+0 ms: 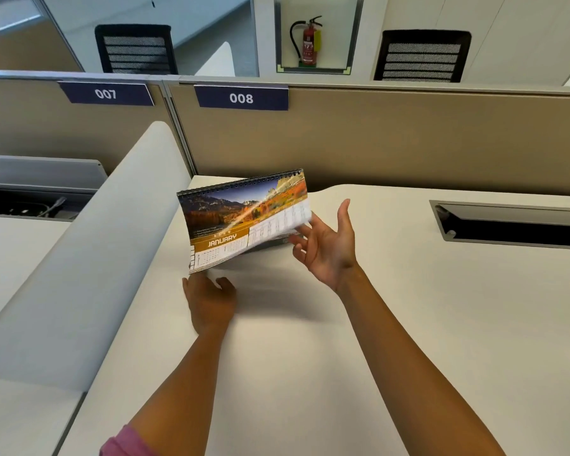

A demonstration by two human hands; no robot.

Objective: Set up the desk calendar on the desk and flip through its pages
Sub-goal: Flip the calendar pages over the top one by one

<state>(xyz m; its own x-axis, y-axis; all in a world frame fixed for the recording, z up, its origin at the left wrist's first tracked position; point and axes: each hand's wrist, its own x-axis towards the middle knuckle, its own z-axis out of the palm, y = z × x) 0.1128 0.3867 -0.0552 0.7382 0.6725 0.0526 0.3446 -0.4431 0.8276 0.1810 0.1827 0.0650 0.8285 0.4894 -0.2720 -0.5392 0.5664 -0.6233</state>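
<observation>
White desk (359,340) fills most of the scene, w/ a spiral-bound desk calendar (244,218) near its far-left corner, approx 11 o'clock from where the person stands. Calendar's front page shows a mountain landscape in orange and brown, the word JANUARY on a tan band, date grid below. Black wire binding runs along its top edge. Pages on the right side are lifted and blurred, fanned out twd the right hand (329,248).

Right hand is open, palm turned up and inward, fingers spread; fingertips meet the loose page edges at the calendar's 3 o'clock side. Left hand (209,301) sits at the calendar's 6 o'clock, just under the lower-left corner, fingers loosely curled; can't tell whether it touches the card or only hovers beside it. Neither hand clamps anything.

Grey padded divider (89,258) runs along the desk's left. Beige partition (408,136) behind carries labels 007 (106,93) and 008 (241,98). Cable slot (514,225) at 2 o'clock. Fire extinguisher (308,41) at 12, beyond the partition.
</observation>
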